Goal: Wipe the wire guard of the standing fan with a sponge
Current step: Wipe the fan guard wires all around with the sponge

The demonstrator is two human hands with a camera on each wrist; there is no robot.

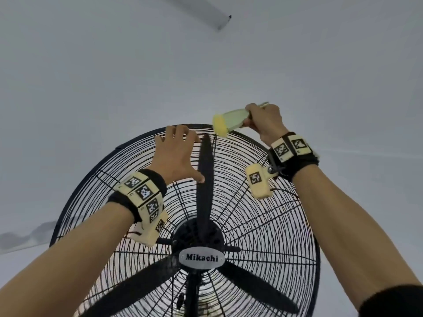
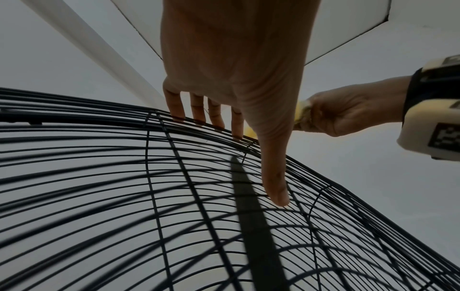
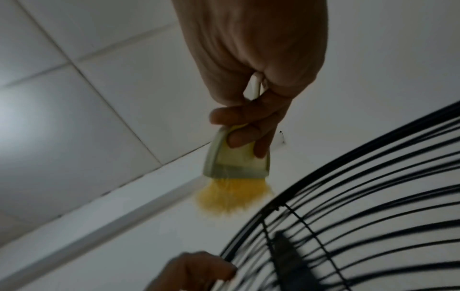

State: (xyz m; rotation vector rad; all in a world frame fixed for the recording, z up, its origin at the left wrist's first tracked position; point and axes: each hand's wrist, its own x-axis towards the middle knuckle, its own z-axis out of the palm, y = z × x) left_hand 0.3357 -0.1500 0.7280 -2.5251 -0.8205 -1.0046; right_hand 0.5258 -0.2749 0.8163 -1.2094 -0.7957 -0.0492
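Sponge poised at the top of the fan guard.
Left hand point(image 1: 176, 154), fingers spread flat, steadies the guard point(image 1: 263, 225); right hand point(image 1: 263, 121) grasps the sponge point(image 1: 220, 127) by its handle, head at the top rim.

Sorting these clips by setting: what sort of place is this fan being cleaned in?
Probably an indoor room, which kind I cannot tell. Behind the standing fan's wire guard there is only a plain white wall, and the right wrist view shows a ceiling of large pale panels with a white cornice.
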